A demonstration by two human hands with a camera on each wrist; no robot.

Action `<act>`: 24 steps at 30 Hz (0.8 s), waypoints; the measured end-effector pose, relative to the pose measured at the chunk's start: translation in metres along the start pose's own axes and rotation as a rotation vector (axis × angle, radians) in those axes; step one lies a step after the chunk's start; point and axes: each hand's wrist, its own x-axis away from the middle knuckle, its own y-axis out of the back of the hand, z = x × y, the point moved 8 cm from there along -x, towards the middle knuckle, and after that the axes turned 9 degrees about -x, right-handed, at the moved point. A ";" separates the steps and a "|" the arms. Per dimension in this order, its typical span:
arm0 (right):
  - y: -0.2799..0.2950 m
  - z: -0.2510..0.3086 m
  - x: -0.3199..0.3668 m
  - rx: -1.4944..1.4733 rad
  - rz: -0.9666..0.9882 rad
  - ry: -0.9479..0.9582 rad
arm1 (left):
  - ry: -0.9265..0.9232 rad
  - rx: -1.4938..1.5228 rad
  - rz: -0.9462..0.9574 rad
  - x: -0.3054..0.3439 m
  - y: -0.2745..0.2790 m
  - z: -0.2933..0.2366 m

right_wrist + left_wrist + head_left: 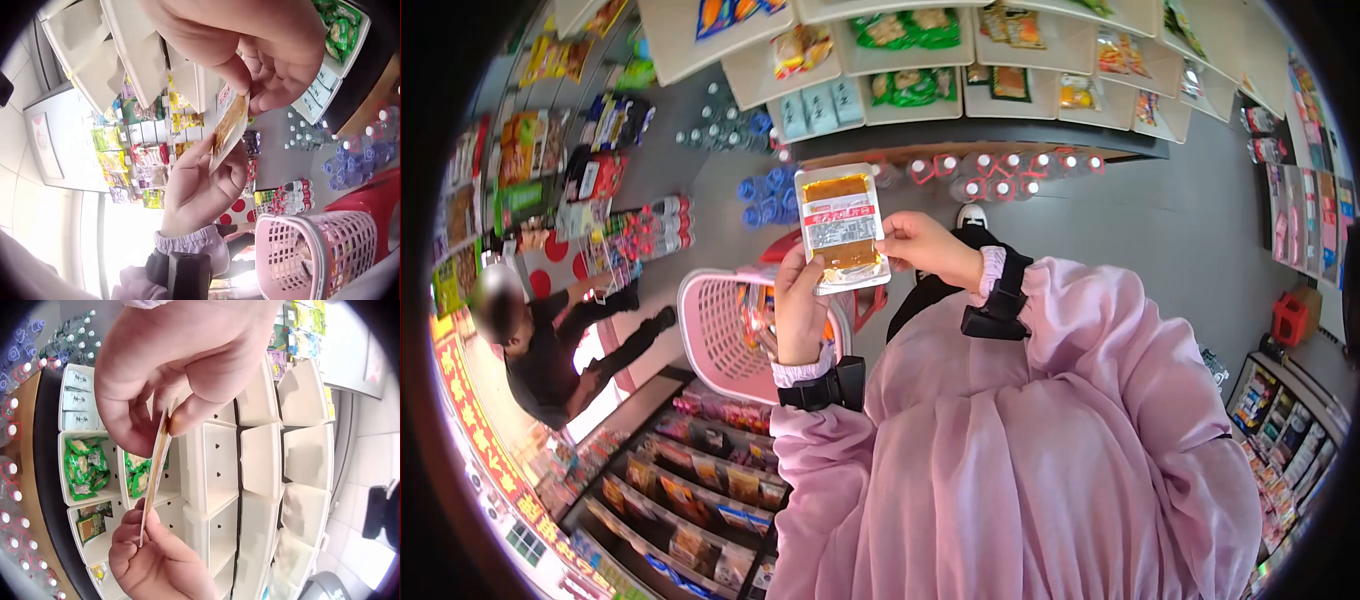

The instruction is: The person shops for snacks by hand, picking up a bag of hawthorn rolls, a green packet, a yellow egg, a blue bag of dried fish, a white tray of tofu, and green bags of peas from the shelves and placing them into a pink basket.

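Note:
A flat snack packet with golden-brown windows and a red and white label is held up between both hands. The left hand pinches its lower left corner, thumb on the front; the right hand pinches its right edge. From the side, in the left wrist view, the packet looks thin, with the left hand above and the right hand below. The right wrist view shows the packet tilted between the right hand and the left hand.
A pink basket with packets inside stands below and left of the hands. Ahead are shelf bins of snacks, with capped bottles on the floor before them. Someone in black is at the left, near a snack rack.

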 end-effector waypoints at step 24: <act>-0.074 -0.047 -0.001 0.380 0.362 -0.067 | -0.028 -1.042 -0.574 0.053 0.264 0.105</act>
